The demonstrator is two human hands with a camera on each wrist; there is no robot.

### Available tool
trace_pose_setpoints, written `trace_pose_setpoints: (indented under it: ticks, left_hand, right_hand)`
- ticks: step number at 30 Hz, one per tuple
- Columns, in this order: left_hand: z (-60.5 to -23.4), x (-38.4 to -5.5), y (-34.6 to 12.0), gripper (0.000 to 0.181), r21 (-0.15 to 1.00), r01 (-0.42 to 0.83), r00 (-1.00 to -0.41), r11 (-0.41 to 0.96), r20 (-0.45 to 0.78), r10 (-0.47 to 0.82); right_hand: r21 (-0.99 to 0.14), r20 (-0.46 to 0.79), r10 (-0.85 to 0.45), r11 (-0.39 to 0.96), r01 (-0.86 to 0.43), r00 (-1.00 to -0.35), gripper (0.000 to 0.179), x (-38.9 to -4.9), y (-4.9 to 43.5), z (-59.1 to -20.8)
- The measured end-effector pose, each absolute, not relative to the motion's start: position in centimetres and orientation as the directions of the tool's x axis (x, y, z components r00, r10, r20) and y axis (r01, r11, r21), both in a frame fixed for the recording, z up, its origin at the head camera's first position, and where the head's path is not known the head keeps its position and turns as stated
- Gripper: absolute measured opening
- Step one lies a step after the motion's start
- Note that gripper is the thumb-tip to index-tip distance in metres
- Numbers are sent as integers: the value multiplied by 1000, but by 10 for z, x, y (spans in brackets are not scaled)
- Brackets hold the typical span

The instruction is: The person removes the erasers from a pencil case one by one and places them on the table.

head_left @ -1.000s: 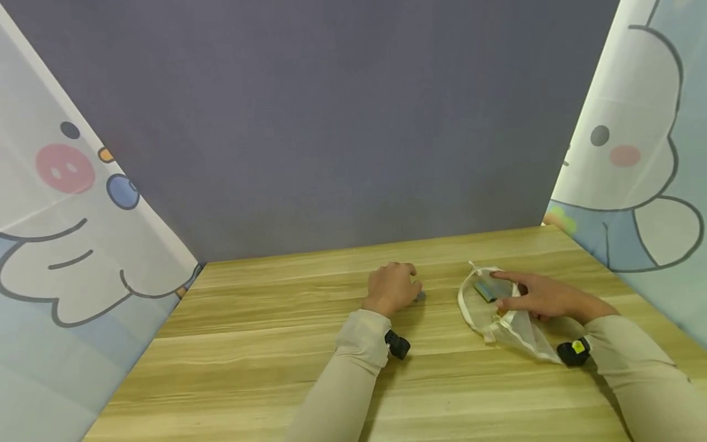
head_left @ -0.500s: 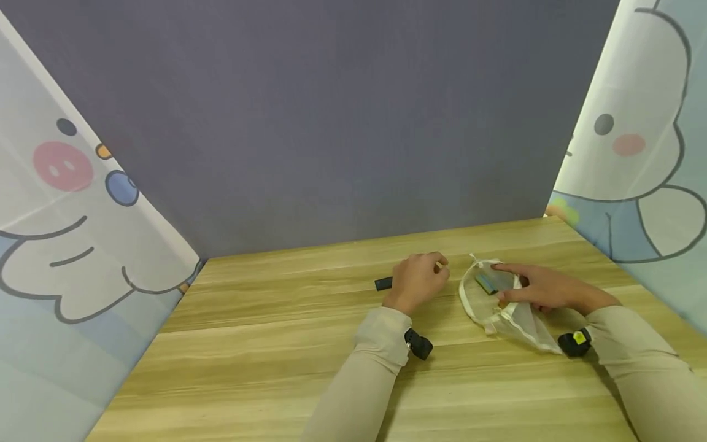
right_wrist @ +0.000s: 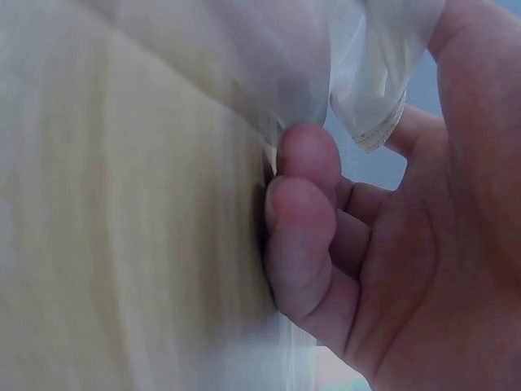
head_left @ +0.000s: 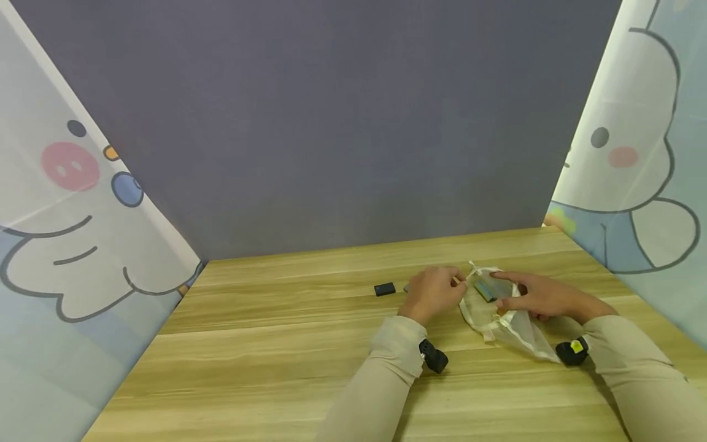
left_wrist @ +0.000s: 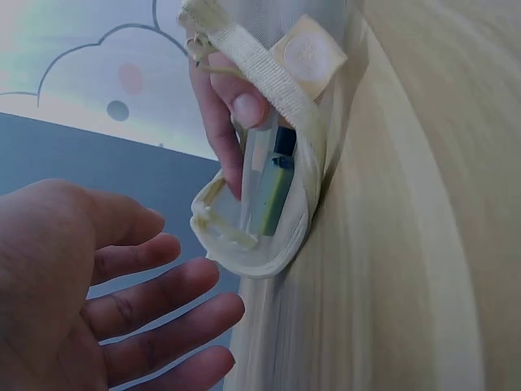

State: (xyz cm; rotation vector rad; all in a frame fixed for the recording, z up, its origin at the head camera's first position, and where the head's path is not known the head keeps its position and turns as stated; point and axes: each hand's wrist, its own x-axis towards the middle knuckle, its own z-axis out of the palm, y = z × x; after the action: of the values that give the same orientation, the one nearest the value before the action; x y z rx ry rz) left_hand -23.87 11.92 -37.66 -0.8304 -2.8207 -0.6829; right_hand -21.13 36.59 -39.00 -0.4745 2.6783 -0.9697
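My left hand hovers at the left side of a white mesh drawstring bag. In the left wrist view its fingers are loosely spread with nothing between them, facing the bag's mouth. My right hand holds the bag's rim apart, index finger and thumb spread at the mouth. Its other fingers curl under the cloth, close to the table. Inside the bag lies a small green block-like item with a dark end. A tan square patch with a round mark shows beside the rim.
Left of my left hand, a small flat black rectangular item lies on the wooden table. A small grey-blue item is mostly hidden behind that hand. A grey panel rises at the back, with cartoon-printed cloths on both sides.
My left hand has moved right to the bag's mouth, uncovering the black item and passing the grey-blue one. My right hand keeps its hold on the bag.
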Motion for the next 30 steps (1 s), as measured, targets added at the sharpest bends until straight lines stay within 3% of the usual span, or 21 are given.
trace_pose_setpoints:
  ticks: [10,30]
  left_hand:
    - [-377,-232,132,20,369,554,-831,746,195,521]
    - [-376,-225,148,21,195,651,-758,733,114,643]
  right_hand:
    - [-655,-154,-380,730,-194,-912,72,-214,367,-394]
    - [-675,-157,-377,716,-180,-913,74,-217,370,-392]
